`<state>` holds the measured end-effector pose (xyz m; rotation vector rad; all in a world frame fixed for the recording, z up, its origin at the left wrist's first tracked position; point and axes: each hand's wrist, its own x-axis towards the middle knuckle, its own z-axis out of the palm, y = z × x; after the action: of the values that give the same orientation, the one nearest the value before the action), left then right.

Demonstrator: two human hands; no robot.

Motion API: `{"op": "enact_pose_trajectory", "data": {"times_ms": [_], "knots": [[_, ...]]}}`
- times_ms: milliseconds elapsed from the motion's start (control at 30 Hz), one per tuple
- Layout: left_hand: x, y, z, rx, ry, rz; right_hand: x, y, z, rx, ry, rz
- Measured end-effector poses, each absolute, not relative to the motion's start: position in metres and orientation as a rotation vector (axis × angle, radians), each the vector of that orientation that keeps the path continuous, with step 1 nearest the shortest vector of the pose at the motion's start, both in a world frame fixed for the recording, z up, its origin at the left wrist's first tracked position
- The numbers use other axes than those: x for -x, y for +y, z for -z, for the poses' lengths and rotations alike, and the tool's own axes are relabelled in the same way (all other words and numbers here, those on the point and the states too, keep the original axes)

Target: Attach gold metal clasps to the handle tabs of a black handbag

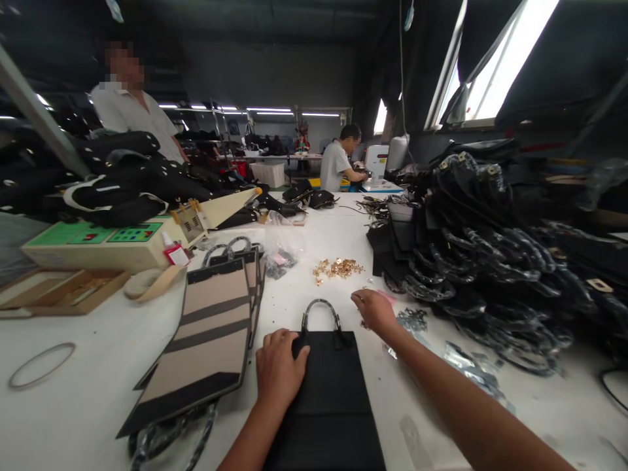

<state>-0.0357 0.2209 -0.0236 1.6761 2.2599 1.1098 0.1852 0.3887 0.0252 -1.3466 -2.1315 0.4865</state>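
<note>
Straight below me in the head view, my left hand [279, 367] lies flat on a black bag [330, 399], fingers spread loosely over its upper left corner and gripping nothing. That bag sits at six o'clock on the white table [88, 399], lying flat, a plain matte black rectangle with a curved grey-wrapped handle [320, 311] arching off its top edge toward twelve. My right hand [375, 310] is out at about one o'clock from the bag, palm down, fingers curled toward the tabletop; whether they pinch anything I cannot tell. Just beside it at three o'clock lies a scatter of small silvery parts [413, 320], and a pink scrap [387, 297] shows near the knuckles. Farther toward twelve sits a loose heap of gold fittings [337, 268].

At nine o'clock from the bag is a stack of beige panels [209, 333] with dark stripes and dark edging. Beyond them at ten o'clock stands a cream machine [122, 239] with a green keypad. At two to three o'clock a large pile of black bags [481, 248] with wrapped handles covers the table's right side. One person [132, 108] stands at eleven o'clock; another person [338, 163] sits far off near twelve.
</note>
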Motion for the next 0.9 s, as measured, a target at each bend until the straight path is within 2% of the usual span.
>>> {"op": "enact_pose_trajectory", "data": {"times_ms": [167, 300, 367, 600, 733, 833, 900], "knots": [[0.036, 0.223, 0.025, -1.491, 2.075, -1.391, -0.173, 0.311, -0.028, 1.210, -1.861, -0.813], [0.025, 0.207, 0.026, -1.252, 1.935, -1.536, -0.157, 0.255, -0.004, 1.030, -1.564, -1.272], [0.018, 0.197, 0.028, -1.148, 1.869, -1.571, -0.154, 0.242, 0.008, 0.973, -1.482, -1.376], [0.009, 0.177, 0.036, -0.679, 1.715, -1.839, -0.161, 0.227, 0.019, 1.005, -1.747, -0.931], [0.008, 0.162, 0.031, -0.504, 1.403, -1.710, -0.180, 0.223, 0.018, 1.131, -1.869, -0.704], [0.005, 0.149, 0.028, -0.470, 1.258, -1.619, -0.190, 0.219, 0.010, 1.260, -1.917, -0.705], [0.004, 0.144, 0.030, -0.481, 1.228, -1.628, -0.187, 0.213, 0.003, 1.296, -1.879, -0.823]]}}
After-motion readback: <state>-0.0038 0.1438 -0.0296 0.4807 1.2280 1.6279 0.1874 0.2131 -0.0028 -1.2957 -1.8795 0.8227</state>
